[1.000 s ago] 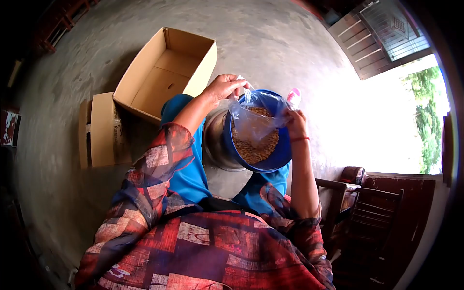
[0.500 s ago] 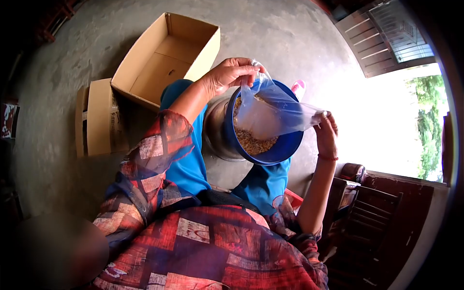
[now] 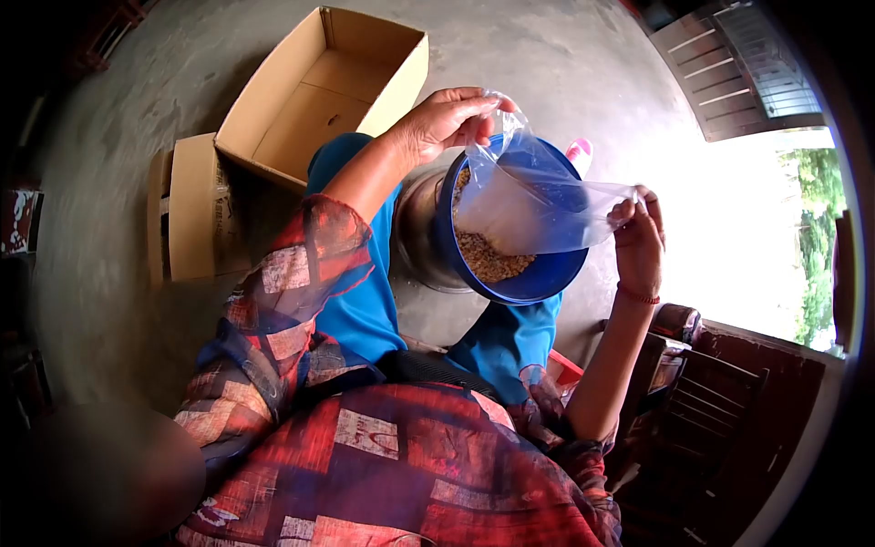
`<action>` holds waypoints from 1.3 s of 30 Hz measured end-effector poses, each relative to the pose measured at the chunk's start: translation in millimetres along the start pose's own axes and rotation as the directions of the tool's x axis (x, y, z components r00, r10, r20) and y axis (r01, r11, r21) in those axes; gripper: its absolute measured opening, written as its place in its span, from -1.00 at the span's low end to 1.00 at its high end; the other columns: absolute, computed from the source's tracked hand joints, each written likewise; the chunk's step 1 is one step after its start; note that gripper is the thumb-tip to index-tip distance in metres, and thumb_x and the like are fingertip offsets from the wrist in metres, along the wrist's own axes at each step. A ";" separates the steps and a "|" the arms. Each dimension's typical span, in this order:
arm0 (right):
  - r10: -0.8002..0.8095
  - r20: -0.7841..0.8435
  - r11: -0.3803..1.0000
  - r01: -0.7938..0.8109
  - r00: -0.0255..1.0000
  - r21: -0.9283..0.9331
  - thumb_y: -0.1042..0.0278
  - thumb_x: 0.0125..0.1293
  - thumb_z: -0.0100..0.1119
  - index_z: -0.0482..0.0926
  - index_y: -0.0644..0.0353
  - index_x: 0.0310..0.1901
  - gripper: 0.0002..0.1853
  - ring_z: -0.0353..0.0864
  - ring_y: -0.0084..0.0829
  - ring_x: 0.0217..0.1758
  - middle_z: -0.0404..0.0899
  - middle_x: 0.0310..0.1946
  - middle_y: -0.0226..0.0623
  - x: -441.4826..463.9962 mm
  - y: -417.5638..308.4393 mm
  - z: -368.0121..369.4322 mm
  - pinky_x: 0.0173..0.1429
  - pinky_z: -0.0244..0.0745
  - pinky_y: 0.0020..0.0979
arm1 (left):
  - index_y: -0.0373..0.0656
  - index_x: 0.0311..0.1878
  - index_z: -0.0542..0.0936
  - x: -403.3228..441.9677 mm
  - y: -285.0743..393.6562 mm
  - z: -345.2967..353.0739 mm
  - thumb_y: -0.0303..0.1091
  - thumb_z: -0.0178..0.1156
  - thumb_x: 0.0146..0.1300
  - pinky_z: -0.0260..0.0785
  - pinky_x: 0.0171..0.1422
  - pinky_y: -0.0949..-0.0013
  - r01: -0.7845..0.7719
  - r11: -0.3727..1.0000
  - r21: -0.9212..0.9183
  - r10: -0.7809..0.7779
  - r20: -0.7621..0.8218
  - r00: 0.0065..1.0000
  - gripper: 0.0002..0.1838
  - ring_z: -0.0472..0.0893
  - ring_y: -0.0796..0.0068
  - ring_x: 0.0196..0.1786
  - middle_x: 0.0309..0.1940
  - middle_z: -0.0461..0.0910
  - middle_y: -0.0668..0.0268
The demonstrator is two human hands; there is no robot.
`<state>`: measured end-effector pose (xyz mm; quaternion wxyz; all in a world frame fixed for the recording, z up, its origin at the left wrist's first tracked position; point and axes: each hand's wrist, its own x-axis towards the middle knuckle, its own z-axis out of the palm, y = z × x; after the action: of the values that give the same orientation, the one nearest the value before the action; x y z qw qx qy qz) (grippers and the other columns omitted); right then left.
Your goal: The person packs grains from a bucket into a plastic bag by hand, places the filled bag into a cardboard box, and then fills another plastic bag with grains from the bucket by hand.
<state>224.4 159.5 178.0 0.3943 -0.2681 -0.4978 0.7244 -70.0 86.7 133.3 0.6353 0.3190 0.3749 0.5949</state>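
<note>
While in hands (image 3: 442, 125) (image 3: 641, 248), bag (image 3: 556, 217) over bucket (image 3: 542, 294).

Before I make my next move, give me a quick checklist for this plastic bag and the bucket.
1. Left hand gripping the clear, thin plastic bag: ok, fingers pinch one side.
2. Right hand gripping the bag: ok, fingers pinch the opposite side.
3. Bag over the round blue bucket: ok, it is stretched across part of the opening.
4. Small, loose brown pieces inside the bucket: ok, visible below the bag.
5. Bag empty: cannot tell, its film looks cloudy.
6. Bucket firmly supported: cannot tell, its underside is hidden.
</note>
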 end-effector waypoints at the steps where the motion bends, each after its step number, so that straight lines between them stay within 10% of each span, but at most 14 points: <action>1: -0.063 -0.020 0.997 0.064 0.998 0.051 0.53 0.19 -0.16 0.16 0.28 0.18 -0.53 0.47 -0.44 -0.31 0.46 -0.47 -0.31 -2.1 -0.1 17.0 -0.09 0.35 -0.47 | -0.18 -0.07 0.50 -0.1 1.0 -1.5 -0.24 -0.03 0.26 0.38 -0.26 0.56 0.001 1.000 0.001 -0.001 0.005 1.000 -0.72 0.44 0.71 -0.52 -0.62 0.43 0.49; 3: 0.119 0.011 0.989 -0.117 0.993 -0.095 0.53 0.19 -0.16 0.09 0.25 0.22 -0.48 0.46 -0.45 -0.30 0.46 -0.45 -0.30 1.9 7.4 7.9 -0.05 0.32 -0.46 | -0.19 0.00 0.45 0.1 3.7 0.4 -0.30 -0.05 0.26 0.39 -0.25 0.55 -0.018 1.000 -0.002 0.018 0.071 0.997 -0.70 0.45 0.68 -0.51 -0.61 0.44 0.45; 5: -0.039 0.107 0.974 0.014 0.993 0.225 0.51 0.20 -0.16 0.13 0.19 0.21 -0.50 0.42 -0.42 -0.19 0.44 -0.30 -0.20 0.8 6.2 -0.7 -0.02 0.32 -0.41 | -0.20 0.08 0.39 -0.3 2.7 4.5 -0.33 -0.05 0.23 0.40 -0.21 0.52 0.033 0.999 -0.001 -0.033 0.073 0.997 -0.65 0.47 0.64 -0.49 -0.55 0.50 0.40; 8: -0.114 0.109 0.970 0.087 0.987 0.229 0.44 0.22 -0.13 0.16 0.20 0.16 -0.56 0.39 -0.43 -0.18 0.38 -0.22 -0.22 3.3 1.5 9.7 0.06 0.29 -0.33 | -0.20 0.05 0.42 -5.6 10.6 11.5 -0.36 -0.04 0.21 0.41 -0.25 0.55 0.068 0.998 0.014 -0.069 0.103 0.992 -0.66 0.50 0.62 -0.49 -0.53 0.52 0.37; 11: 0.300 0.079 0.873 -0.240 0.951 -0.425 0.44 0.23 -0.09 0.27 0.28 0.03 -0.68 0.29 -0.62 -0.44 0.36 -0.44 -0.42 13.6 13.6 1.4 -0.15 0.29 -0.54 | -0.15 -0.02 0.47 7.6 -1.7 -4.6 -0.36 0.02 0.18 0.41 -0.36 0.59 -0.001 0.999 -0.051 0.005 0.074 0.997 -0.72 0.52 0.61 -0.53 -0.50 0.56 0.33; 15: -0.069 0.206 0.978 0.025 0.976 0.206 0.49 0.23 -0.14 0.38 0.23 -0.05 -0.75 0.25 -0.64 -0.50 0.38 -0.47 -0.40 12.0 -4.2 15.7 -0.21 0.33 -0.49 | -0.17 0.05 0.43 1.1 5.1 2.7 -0.35 -0.04 0.22 0.41 -0.26 0.55 0.014 0.999 -0.046 -0.012 0.055 0.998 -0.67 0.51 0.62 -0.50 -0.53 0.53 0.35; 16: -0.009 -0.030 0.994 0.012 1.000 0.106 0.51 0.22 -0.11 0.30 0.19 0.03 -0.69 0.34 -0.61 -0.40 0.42 -0.21 -0.26 9.3 1.3 27.2 -0.12 0.32 -0.51 | -0.15 0.07 0.41 1.1 8.3 1.5 -0.30 -0.01 0.21 0.41 -0.24 0.55 0.001 0.999 -0.034 0.002 0.112 0.994 -0.65 0.53 0.61 -0.47 -0.50 0.55 0.35; 17: 0.057 0.184 0.988 -0.082 0.981 0.131 0.51 0.23 -0.13 0.34 0.26 0.02 -0.69 0.42 -0.57 -0.32 0.45 -0.16 -0.17 16.5 8.4 15.2 -0.11 0.36 -0.48 | -0.14 0.10 0.39 -1.2 10.9 4.7 -0.22 0.00 0.21 0.41 -0.16 0.51 0.010 0.999 0.045 -0.014 0.093 0.996 -0.60 0.56 0.57 -0.32 -0.33 0.57 0.29; 25: 0.288 0.311 0.953 -0.240 0.906 -0.183 0.49 0.16 -0.07 0.30 0.36 0.06 -0.61 0.47 -0.54 -0.24 0.46 -0.13 -0.25 22.0 48.8 105.2 -0.09 0.35 -0.52 | -0.21 0.05 0.43 0.6 3.5 16.1 -0.07 -0.05 0.24 0.22 0.15 0.41 -0.025 0.995 0.100 -0.006 0.300 0.954 -0.54 0.47 0.47 0.00 -0.05 0.49 0.25; 37: 0.009 0.147 0.986 -0.034 0.989 0.163 0.37 0.29 -0.15 0.41 0.27 -0.28 -0.84 0.27 -0.62 -0.43 0.38 -0.41 -0.41 9.8 -4.4 20.5 -0.28 0.22 -0.58 | -0.07 -0.32 0.61 10.7 -3.5 -11.4 -0.26 0.07 0.13 0.39 -0.32 0.61 -0.029 0.990 0.140 0.067 -0.280 0.958 -0.83 0.53 0.71 -0.41 -0.46 0.59 0.43; 39: 0.283 0.010 0.866 -0.251 0.959 -0.433 0.41 0.27 -0.12 0.44 0.30 -0.26 -0.84 0.35 -0.59 -0.43 0.44 -0.42 -0.40 2.0 15.9 15.8 -0.29 0.25 -0.58 | -0.07 -0.32 0.60 20.0 -10.0 -10.0 -0.26 0.09 0.11 0.39 -0.33 0.61 -0.007 0.988 0.155 0.047 -0.254 0.966 -0.84 0.53 0.72 -0.41 -0.45 0.59 0.44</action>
<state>206.2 150.1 168.8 0.2035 -0.3873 -0.6164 0.6547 -73.1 105.2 117.7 0.5468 0.2920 0.4942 0.6095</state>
